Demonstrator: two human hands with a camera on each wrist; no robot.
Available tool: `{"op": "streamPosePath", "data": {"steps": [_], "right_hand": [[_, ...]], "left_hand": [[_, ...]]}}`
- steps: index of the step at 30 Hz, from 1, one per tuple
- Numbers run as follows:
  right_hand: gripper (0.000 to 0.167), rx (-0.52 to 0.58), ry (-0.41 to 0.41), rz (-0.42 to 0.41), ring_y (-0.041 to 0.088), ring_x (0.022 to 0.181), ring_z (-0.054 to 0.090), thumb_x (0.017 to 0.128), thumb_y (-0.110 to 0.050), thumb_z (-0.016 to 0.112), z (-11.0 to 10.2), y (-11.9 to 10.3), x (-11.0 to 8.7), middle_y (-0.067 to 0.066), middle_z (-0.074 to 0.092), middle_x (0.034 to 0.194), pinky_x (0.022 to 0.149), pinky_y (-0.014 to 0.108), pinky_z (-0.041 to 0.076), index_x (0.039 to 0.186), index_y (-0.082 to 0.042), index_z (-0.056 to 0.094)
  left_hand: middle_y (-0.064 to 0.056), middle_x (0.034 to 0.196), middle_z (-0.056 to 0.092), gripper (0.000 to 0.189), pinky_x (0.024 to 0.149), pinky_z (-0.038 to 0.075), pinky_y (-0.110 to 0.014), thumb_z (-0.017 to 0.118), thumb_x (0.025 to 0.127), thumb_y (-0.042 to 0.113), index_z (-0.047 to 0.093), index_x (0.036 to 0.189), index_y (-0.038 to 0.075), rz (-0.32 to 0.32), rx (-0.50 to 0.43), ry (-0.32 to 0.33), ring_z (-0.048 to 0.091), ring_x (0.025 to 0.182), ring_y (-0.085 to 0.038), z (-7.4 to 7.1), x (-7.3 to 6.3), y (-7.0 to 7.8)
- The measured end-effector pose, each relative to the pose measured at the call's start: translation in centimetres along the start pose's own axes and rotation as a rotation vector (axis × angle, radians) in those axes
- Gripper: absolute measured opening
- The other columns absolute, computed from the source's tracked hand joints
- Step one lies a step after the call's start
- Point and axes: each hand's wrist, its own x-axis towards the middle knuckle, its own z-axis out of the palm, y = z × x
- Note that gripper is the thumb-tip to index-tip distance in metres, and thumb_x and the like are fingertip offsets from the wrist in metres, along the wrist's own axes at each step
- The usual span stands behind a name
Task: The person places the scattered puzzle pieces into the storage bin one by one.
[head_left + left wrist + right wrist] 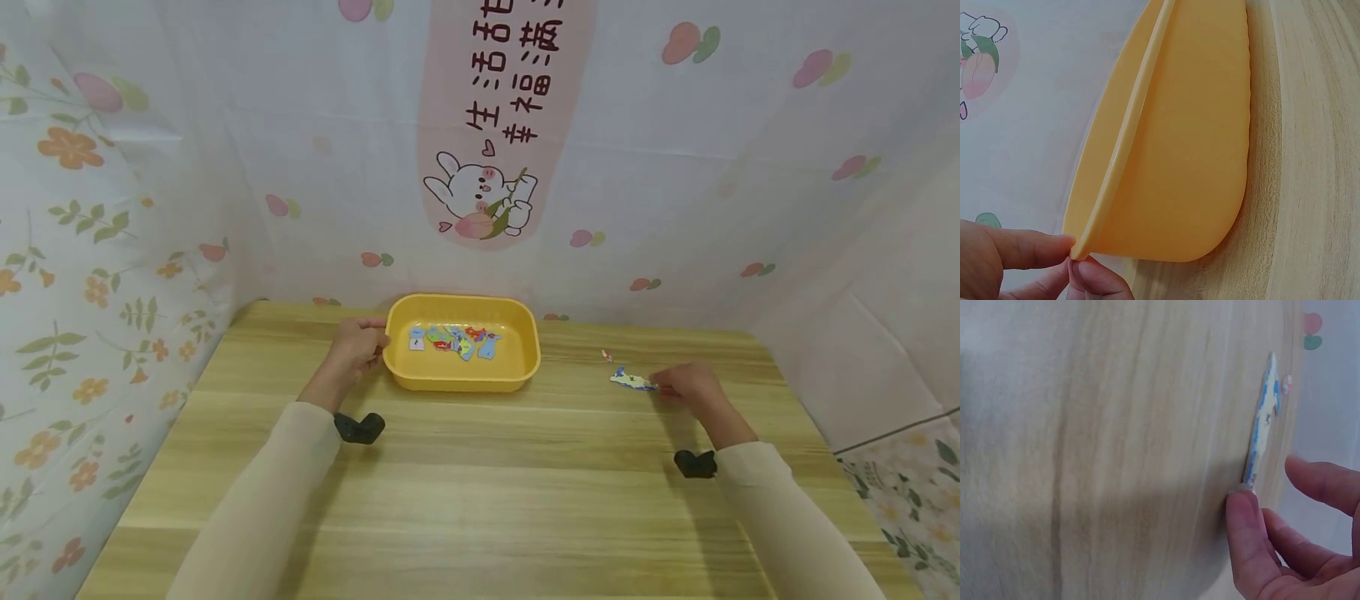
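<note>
My left hand [356,346] pinches the left rim of a yellow plastic basin [463,385] between thumb and fingers; the left wrist view shows the grip at the rim's corner. Inside the basin lie several flat, colourful puzzle pieces [486,346]. Over on the right, my right hand [693,387] touches the near end of a long pale-yellow puzzle piece [1263,428] with blue edges. One fingertip [1242,503] meets that end while another digit stands apart from it. Just beyond lies a tiny red-and-white piece [607,355].
A wood-grain table [510,492] carries everything. Patterned cloth [337,167] hangs behind it and at both sides. Black wrist mounts [362,428] protrude beneath both wrists.
</note>
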Motion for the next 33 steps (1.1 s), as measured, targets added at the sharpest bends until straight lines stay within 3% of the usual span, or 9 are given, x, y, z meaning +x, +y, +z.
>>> {"op": "streamPosePath", "data": {"steps": [5,8,12,22,28,33], "right_hand": [[0.013,0.022,0.023,0.001,0.012,0.071,0.063,0.085,0.001,0.068,0.2,0.2,0.1,-0.001,0.063,0.078,0.074,0.029,0.058,0.093,0.011,0.068],[0.004,-0.039,0.047,-0.010,0.011,0.067,0.061,0.083,0.000,0.070,0.5,0.3,0.1,-0.003,0.061,0.078,0.069,0.027,0.058,0.081,0.003,0.067],[0.019,-0.145,0.076,-0.027,0.009,0.064,0.059,0.080,-0.001,0.073,0.9,0.4,0.3,-0.006,0.058,0.074,0.065,0.026,0.056,0.067,-0.006,0.059],[0.028,-0.395,0.108,0.001,0.013,0.054,0.047,0.077,-0.016,0.075,1.0,0.6,1.2,-0.004,0.054,0.052,0.058,0.027,0.041,0.056,-0.011,0.058],[0.035,-0.380,0.107,0.012,0.011,0.049,0.043,0.078,-0.018,0.074,0.9,0.8,1.6,-0.004,0.050,0.048,0.056,0.027,0.039,0.050,-0.015,0.053],[0.034,-0.276,0.123,0.031,0.013,0.050,0.041,0.079,-0.015,0.075,1.1,0.9,1.7,-0.004,0.045,0.050,0.054,0.029,0.040,0.055,-0.015,0.050]], "left_hand": [[-0.007,0.096,0.053,0.042,0.061,0.049,-0.023,0.051,0.094,0.001,0.051,0.136,0.001,-0.007,0.005,0.003,0.049,0.067,-0.012,0.0,0.1,0.1],[-0.007,0.094,0.052,0.042,0.061,0.048,-0.023,0.051,0.094,0.001,0.051,0.136,0.001,-0.012,0.005,0.004,0.049,0.067,-0.012,0.0,0.1,0.2],[-0.007,0.094,0.052,0.042,0.062,0.049,-0.023,0.051,0.094,0.001,0.051,0.136,0.001,-0.010,0.007,0.005,0.049,0.067,-0.012,0.0,0.0,0.3],[-0.011,0.104,0.054,0.043,0.060,0.048,-0.023,0.051,0.094,0.000,0.052,0.136,0.002,-0.012,0.018,0.009,0.049,0.066,-0.012,0.1,0.0,0.3],[-0.009,0.096,0.053,0.043,0.062,0.048,-0.025,0.050,0.094,0.000,0.051,0.136,0.001,-0.007,0.014,0.004,0.047,0.063,-0.011,0.1,-0.1,0.2],[-0.007,0.094,0.052,0.043,0.063,0.048,-0.025,0.050,0.093,0.000,0.050,0.136,0.001,-0.009,0.019,0.005,0.047,0.064,-0.011,0.1,-0.1,0.2]]}}
